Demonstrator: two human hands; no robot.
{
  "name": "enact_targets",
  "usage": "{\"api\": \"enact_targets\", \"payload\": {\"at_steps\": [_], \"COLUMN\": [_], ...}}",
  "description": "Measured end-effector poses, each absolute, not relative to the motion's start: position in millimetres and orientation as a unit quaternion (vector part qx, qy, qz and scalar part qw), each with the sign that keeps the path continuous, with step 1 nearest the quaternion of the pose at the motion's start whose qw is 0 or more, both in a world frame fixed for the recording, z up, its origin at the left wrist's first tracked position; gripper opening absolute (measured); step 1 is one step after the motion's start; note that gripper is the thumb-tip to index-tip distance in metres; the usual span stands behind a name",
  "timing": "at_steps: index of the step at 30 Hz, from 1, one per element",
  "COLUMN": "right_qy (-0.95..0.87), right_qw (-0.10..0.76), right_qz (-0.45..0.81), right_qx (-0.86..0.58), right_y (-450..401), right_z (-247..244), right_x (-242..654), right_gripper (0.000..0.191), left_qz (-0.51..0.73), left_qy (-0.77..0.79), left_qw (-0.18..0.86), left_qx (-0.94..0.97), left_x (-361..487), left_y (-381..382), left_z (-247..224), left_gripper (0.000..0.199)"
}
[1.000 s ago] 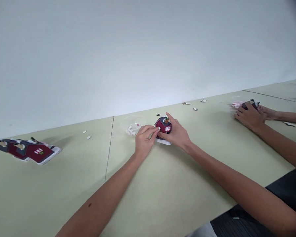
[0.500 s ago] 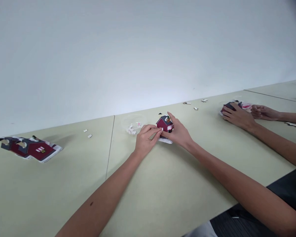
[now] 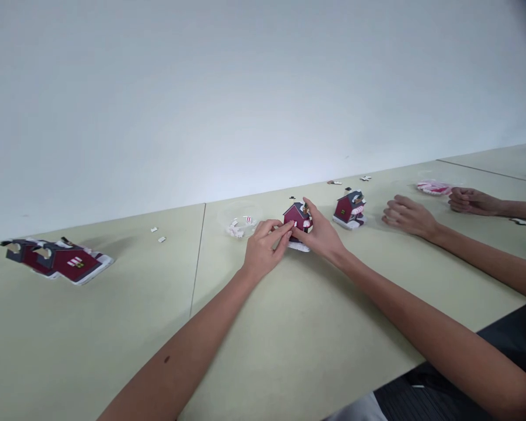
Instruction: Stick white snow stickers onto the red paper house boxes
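Note:
A small dark red toy house [image 3: 291,214] with a grey roof and white base stands on the table between my hands. My left hand [image 3: 265,245] pinches its fingertips against the front wall, at a small white piece. Around the right side of the house, my right hand [image 3: 324,234] grips it, with the index finger raised by the roof and the thumb at the front wall. Just left of the house is a clear round dish [image 3: 221,219] holding small white and red-striped pieces [image 3: 249,220].
Two similar houses [image 3: 76,266] stand at the far left, near two small white pieces [image 3: 162,239]. Right of my hands is another house [image 3: 344,211]. A co-worker's hands [image 3: 409,216] rest beside a dish of pink-and-white striped pieces [image 3: 433,187]. Small loose parts [image 3: 365,178] lie near the wall.
The co-worker's hand has let go of a house, which now stands nearer to me, and has drawn back from it. My hands keep their hold, with fingers slightly shifted on the front wall.

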State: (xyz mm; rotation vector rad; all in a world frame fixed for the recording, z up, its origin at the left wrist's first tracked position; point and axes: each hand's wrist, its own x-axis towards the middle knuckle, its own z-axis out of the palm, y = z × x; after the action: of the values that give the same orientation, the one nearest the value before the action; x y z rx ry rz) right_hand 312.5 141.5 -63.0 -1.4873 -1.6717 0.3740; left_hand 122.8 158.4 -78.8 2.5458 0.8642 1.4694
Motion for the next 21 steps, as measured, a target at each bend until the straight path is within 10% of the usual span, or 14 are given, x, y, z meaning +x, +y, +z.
{"api": "enact_targets", "payload": {"at_steps": [21], "right_qy": [-0.699], "right_qw": [0.452], "right_qz": [0.197], "right_qx": [-0.518], "right_y": [144.1], "right_z": [-65.8], "right_x": [316.4], "right_gripper": [0.09], "left_qz": [0.528], "left_qy": [0.279], "left_qw": [0.126], "left_qx": [0.792], "left_x": [127.3], "left_y": [157.0], "left_z": [-79.4], "left_gripper": [0.023]}}
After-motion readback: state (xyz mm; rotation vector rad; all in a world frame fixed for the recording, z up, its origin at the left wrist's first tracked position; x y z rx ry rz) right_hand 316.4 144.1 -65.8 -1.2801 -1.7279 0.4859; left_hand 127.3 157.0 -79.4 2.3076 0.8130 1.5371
